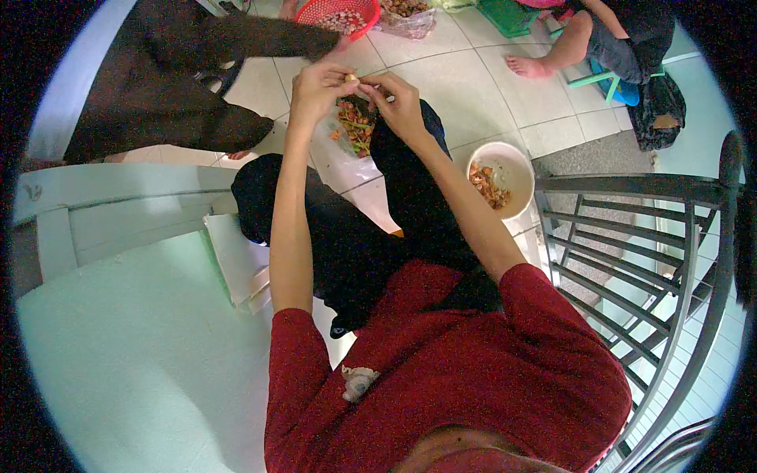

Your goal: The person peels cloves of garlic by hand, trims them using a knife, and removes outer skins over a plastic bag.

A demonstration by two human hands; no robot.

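Observation:
My left hand [317, 91] pinches a small pale bulb [351, 78], perhaps a garlic clove or a shallot, between thumb and fingertips. Close to it on the right, my right hand [400, 104] has its thumb and fingers pressed together. Its fingertips meet the left ones near the bulb, and what they grip is too small to make out. Below both hands, between my knees, a whitish plastic bag [347, 167] holds reddish-brown and green scraps [356, 130].
Right of my leg stands a white bucket [517, 180] with orange-brown peels. A red colander [359, 24] of small pale bulbs and a clear bag [408, 22] lie ahead. Other people sit at left and upper right. A metal railing [631, 229] borders the right.

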